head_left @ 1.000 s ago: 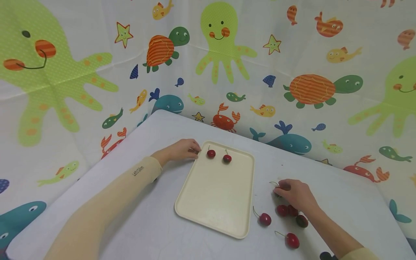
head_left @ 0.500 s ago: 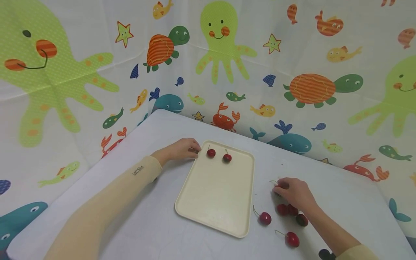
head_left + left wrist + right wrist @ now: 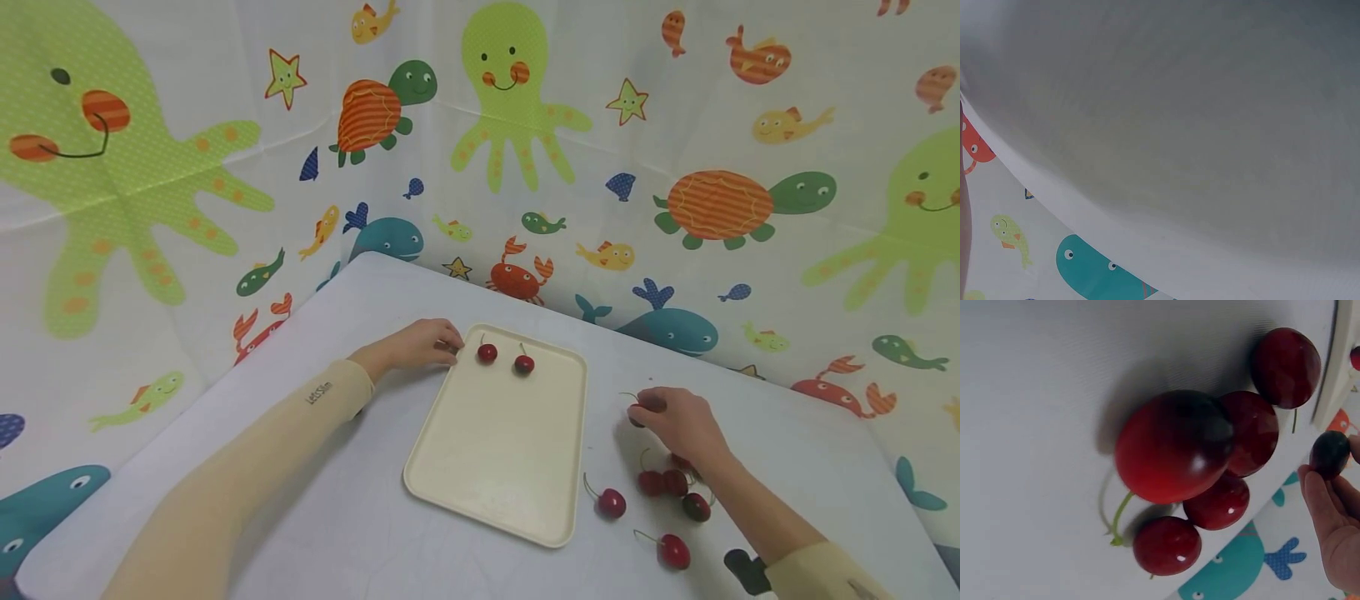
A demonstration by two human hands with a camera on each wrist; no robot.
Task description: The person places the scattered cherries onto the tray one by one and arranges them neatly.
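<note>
A cream rectangular tray (image 3: 498,450) lies on the white tabletop with two red cherries, one at left (image 3: 487,354) and one at right (image 3: 524,364), near its far end. At the tray's far left edge, my left hand (image 3: 416,343) rests with loosely bent fingers touching the rim. My right hand (image 3: 684,423) pinches a dark red cherry (image 3: 637,414) between thumb and fingers, stem pointing left, right of the tray. The right wrist view shows this held cherry (image 3: 1330,454) raised off the table. Only a sliver of the left hand enters the left wrist view.
Several stemmed cherries lie below my right hand, including a touching pair (image 3: 651,482), a darker one (image 3: 696,507) and one partly hidden by the wrist. Two more, a nearer one (image 3: 673,551) and another (image 3: 611,502), lie by the tray. A sea-animal curtain (image 3: 525,208) borders the table.
My right hand has lifted the pinched cherry away from the cluster, moving slightly farther across the table. Another cherry under the wrist has come into view. The left hand and tray stay still.
</note>
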